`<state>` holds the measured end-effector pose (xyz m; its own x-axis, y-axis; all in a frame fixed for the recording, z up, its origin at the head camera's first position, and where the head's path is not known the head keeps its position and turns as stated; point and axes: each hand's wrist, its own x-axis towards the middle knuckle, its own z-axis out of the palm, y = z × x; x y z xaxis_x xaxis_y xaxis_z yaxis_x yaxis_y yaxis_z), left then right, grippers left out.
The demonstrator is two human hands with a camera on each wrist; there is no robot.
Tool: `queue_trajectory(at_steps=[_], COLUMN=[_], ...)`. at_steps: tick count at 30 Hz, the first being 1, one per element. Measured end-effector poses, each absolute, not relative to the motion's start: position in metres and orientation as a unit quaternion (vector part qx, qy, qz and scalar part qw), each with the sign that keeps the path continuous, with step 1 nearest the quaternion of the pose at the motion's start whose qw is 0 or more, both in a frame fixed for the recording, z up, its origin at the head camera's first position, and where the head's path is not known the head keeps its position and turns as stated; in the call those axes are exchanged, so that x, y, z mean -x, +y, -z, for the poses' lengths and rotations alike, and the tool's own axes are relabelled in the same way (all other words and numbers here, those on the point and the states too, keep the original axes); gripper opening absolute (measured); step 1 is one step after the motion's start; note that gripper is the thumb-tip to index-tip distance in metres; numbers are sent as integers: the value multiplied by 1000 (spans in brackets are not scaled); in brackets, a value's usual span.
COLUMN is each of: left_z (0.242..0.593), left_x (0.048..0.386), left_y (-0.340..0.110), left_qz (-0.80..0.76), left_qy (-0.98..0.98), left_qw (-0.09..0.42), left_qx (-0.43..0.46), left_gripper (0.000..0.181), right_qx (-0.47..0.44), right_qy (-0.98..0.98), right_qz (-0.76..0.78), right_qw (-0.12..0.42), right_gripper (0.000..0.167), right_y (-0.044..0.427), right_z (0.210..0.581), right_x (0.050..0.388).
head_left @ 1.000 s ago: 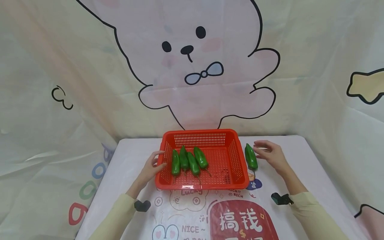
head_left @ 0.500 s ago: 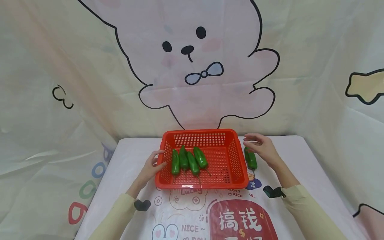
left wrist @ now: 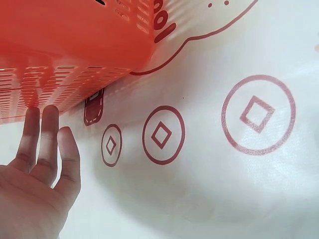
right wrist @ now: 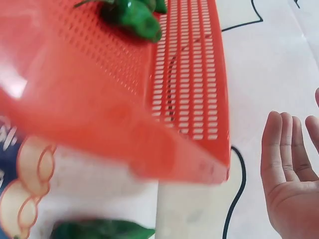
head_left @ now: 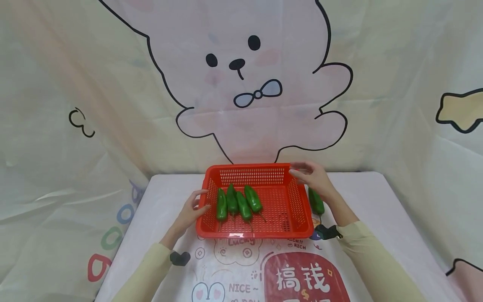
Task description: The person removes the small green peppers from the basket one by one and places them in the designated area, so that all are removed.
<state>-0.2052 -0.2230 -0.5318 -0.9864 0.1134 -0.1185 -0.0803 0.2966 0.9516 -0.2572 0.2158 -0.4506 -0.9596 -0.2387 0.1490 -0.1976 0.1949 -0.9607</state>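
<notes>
Several green chili peppers (head_left: 253,199) lie in the left half of a red plastic basket (head_left: 279,235). One more green chili pepper (head_left: 317,204) rests on the table just outside the basket's right wall; part of it is behind my right forearm. My left hand (head_left: 190,213) is at the basket's left rim, and in the left wrist view its extended fingers (left wrist: 68,149) reach the basket's outer wall. Over the back right corner of the basket is my right hand (head_left: 316,179), fingers loosely extended, nothing held. The right wrist view has that palm (right wrist: 294,196) off the basket's side.
A white table covering (head_left: 362,201) with printed cartoons and lettering lies under everything. Behind the table hangs a cloth backdrop (head_left: 249,126) with a large cartoon animal. More of the same cloth closes in the left and right sides.
My right hand has moved left from beside the loose chili pepper, past it, to the basket's back right corner. The left hand, the basket and the chili peppers have stayed in place.
</notes>
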Motion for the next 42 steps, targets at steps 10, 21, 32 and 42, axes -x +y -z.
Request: queue_trajectory(at_steps=[10, 21, 32, 42], left_z=[529, 530, 531, 533], left_x=[204, 206, 205, 206], left_y=[-227, -225, -225, -225], left_qz=[-599, -597, -595, -600], left_qy=[797, 798, 800, 796], left_qw=[76, 76, 77, 78], left_qx=[-24, -23, -7, -16], left_gripper=[57, 57, 59, 59], right_qx=[170, 169, 168, 155], right_qy=[743, 736, 720, 716], right_qz=[646, 653, 668, 672], right_qw=[33, 56, 87, 108], right_gripper=[42, 45, 43, 38], right_y=[182, 157, 128, 108], right_z=[446, 449, 461, 479], right_x=[268, 274, 283, 290])
